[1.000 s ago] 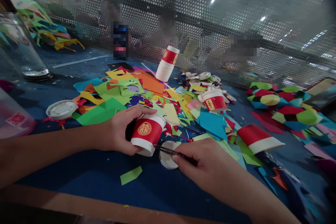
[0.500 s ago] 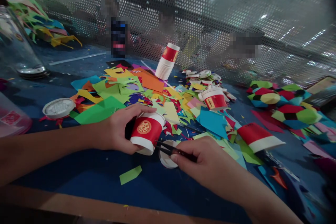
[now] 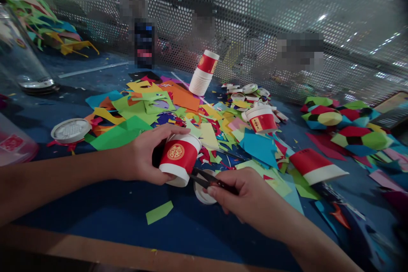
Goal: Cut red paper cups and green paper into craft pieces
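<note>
My left hand (image 3: 147,155) grips a red and white paper cup (image 3: 178,153) with a gold emblem, thumb low on its side and fingers over the top. The white lower edge of the cup looks cut and bent outward. In my right hand (image 3: 244,195) is a pair of dark scissors (image 3: 208,178), the blades slightly apart and their tips by the cup's lower right edge. Beneath the blades lies a round white piece (image 3: 202,191) on the table. My right fingers partly hide the scissor handles.
Colourful paper scraps (image 3: 188,114) spread beyond my hands. A stack of cups (image 3: 204,74) stands behind them. A red cup piece (image 3: 315,168) and patchwork paper shapes (image 3: 360,140) lie right; a glass bottle (image 3: 28,59) and white lid (image 3: 70,131) are left. A perforated metal screen (image 3: 242,29) rises behind.
The scissor blades have spread a little wider, with the tips still near the cup's lower edge. My left hand and the cup have barely moved.
</note>
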Available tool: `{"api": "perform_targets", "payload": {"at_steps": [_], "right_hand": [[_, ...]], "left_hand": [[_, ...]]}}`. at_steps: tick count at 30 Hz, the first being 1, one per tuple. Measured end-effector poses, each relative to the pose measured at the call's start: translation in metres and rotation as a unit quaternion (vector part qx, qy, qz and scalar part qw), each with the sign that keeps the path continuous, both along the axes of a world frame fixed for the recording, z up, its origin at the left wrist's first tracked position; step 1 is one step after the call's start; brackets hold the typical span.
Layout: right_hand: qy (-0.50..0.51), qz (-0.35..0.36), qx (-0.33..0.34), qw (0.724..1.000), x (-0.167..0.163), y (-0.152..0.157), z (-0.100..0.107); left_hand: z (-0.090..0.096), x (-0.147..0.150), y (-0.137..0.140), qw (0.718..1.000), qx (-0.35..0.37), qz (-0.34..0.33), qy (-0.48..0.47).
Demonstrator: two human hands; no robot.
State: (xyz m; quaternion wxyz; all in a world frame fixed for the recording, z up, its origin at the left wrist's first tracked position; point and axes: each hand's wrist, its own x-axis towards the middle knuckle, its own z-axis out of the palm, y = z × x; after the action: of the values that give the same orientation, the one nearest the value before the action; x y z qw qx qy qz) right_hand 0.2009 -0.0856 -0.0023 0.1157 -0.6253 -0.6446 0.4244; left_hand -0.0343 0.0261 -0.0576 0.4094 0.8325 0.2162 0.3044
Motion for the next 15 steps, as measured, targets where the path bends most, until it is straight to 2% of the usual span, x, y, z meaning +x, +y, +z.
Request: {"api": "perform_targets", "payload": {"at_steps": [6,11,15], "right_hand": [[0.078,-0.058,-0.007,0.995,-0.004,0.002,-0.002],[0.104,-0.078,0.025,0.991,-0.009,0.001,-0.008],[0.114,-0.095,0.05,0.988,-0.013,-0.002,-0.011]], "left_hand": [[0.01,0.002,0.005,0.982,-0.18,-0.03,-0.058],[0.017,0.001,0.003,0.987,-0.141,0.033,-0.07],[0.018,0.0,0.002,0.975,-0.18,0.054,-0.118]]}}
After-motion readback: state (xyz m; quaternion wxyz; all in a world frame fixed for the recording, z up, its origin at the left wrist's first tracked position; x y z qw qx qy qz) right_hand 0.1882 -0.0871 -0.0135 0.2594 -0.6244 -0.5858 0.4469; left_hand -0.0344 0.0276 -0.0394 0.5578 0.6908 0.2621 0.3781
